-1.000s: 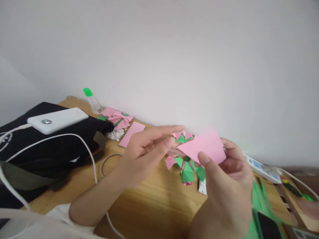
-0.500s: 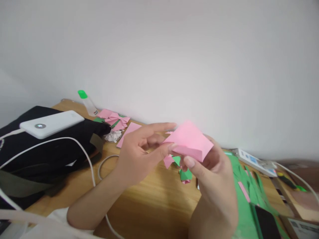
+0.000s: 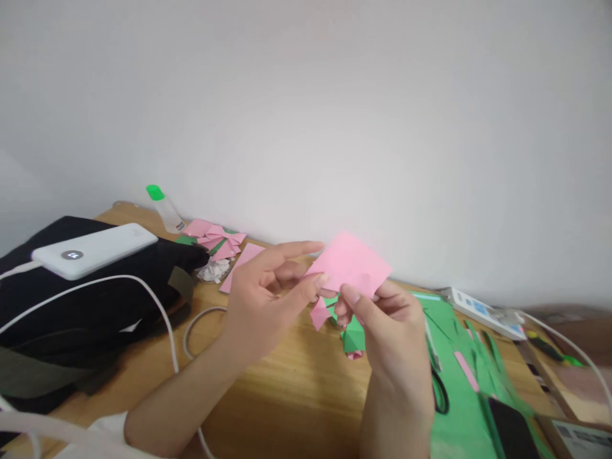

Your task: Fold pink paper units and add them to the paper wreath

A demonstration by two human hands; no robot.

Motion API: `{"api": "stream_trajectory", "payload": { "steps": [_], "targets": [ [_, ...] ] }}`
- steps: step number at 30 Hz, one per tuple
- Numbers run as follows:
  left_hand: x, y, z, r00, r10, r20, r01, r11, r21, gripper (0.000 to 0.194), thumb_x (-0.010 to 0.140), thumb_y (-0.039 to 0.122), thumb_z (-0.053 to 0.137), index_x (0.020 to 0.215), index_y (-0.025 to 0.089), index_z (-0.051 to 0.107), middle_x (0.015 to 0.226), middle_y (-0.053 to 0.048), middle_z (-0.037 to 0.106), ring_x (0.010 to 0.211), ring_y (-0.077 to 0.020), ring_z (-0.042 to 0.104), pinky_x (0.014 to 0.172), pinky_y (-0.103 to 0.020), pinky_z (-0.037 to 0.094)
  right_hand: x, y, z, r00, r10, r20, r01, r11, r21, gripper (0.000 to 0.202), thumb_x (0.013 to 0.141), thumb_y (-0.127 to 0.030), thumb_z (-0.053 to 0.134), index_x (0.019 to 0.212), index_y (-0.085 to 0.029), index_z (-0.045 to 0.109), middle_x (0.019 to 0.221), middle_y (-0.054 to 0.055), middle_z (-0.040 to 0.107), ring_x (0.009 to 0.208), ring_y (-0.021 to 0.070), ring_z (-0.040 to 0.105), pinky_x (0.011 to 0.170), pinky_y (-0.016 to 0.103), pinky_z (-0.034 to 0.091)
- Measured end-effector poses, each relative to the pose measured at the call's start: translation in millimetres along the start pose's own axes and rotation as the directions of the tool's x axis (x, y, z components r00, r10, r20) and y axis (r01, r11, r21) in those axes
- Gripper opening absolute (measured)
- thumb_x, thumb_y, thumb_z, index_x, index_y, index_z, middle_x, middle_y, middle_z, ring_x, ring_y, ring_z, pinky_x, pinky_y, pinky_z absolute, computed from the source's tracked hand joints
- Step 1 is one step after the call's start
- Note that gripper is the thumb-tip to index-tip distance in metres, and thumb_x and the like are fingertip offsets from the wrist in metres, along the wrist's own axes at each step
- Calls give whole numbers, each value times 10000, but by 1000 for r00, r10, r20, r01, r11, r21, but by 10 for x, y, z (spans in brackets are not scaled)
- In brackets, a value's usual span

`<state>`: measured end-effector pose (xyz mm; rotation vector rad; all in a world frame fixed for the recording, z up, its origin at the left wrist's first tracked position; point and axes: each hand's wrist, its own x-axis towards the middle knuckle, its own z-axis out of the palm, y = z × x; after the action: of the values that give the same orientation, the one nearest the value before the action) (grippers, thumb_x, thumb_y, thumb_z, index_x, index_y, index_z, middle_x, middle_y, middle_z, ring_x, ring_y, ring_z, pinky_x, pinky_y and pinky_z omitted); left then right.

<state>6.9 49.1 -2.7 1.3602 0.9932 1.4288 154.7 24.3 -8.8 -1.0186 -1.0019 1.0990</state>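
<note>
A pink paper (image 3: 351, 261) is held up above the wooden table, one corner pointing upward. My left hand (image 3: 272, 296) pinches its left corner between thumb and fingers, with the index finger stretched out behind. At the lower right edge, my right hand (image 3: 387, 325) grips the paper, thumb in front and fingers behind. Below the paper lie a small folded pink piece (image 3: 320, 313) and a green folded piece (image 3: 354, 336) with pink at its base, partly hidden by my right hand.
Left: a white power bank (image 3: 95, 250) on a black bag (image 3: 167, 268), a cable, a glue bottle (image 3: 165, 209) and pink papers (image 3: 224, 241). Right: green paper (image 3: 459, 408), scissors (image 3: 438, 389), a phone (image 3: 511, 430) and a power strip (image 3: 482, 312).
My right hand has moved left and its thumb sits nearer the middle of the lower edge. The paper has shifted left and its raised lower fold now looks flatter. The scissors have come into view.
</note>
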Motion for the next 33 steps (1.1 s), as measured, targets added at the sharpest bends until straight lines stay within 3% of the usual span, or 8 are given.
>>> {"api": "stream_trajectory", "payload": {
  "steps": [9,13,16,23,27,33],
  "targets": [
    [-31,10,46,999,30,-25,-29,998,47,242,760,146,724,993,214,732,692,31,769,563,-126,709,497,-171,558,17,49,54,1000,16,-23,-17,997,-70,131,706,-288,797,662,-175,749,499,14,676,413,102,565,388,194,450],
    [-17,20,28,1000,-8,2,8,1000,-24,227,764,170,736,983,225,733,695,27,773,572,-146,724,507,-193,582,4,41,43,999,25,-33,-26,999,-21,127,692,-280,814,651,-189,735,496,-4,673,409,83,557,398,171,456],
    [-8,42,9,999,-25,-43,22,997,-69,214,753,153,745,949,236,731,704,31,776,606,-154,741,554,-199,600,-4,25,40,998,12,-54,-12,1000,-10,163,678,-302,824,641,-188,713,493,-6,669,392,85,538,381,181,455],
    [-4,83,2,984,17,-175,-33,996,-86,210,722,150,783,887,265,723,657,71,755,580,-117,725,568,-170,593,-25,-2,35,996,-11,88,14,999,-41,259,848,-351,678,652,-190,730,601,32,720,436,83,523,428,202,464],
    [20,64,-25,989,18,-145,-24,999,-40,252,744,164,765,975,249,708,680,50,763,609,-131,730,602,-198,606,-49,22,26,996,-66,52,71,994,-82,244,880,-315,655,674,-206,729,609,10,718,463,73,536,467,187,460],
    [34,29,-28,1000,-22,-13,21,997,-73,576,651,154,825,1187,204,619,744,15,779,659,-168,743,613,-231,615,-55,40,48,995,-100,3,99,986,-133,262,867,-342,667,650,-199,699,609,9,716,444,84,539,447,204,460]
  ]
}}
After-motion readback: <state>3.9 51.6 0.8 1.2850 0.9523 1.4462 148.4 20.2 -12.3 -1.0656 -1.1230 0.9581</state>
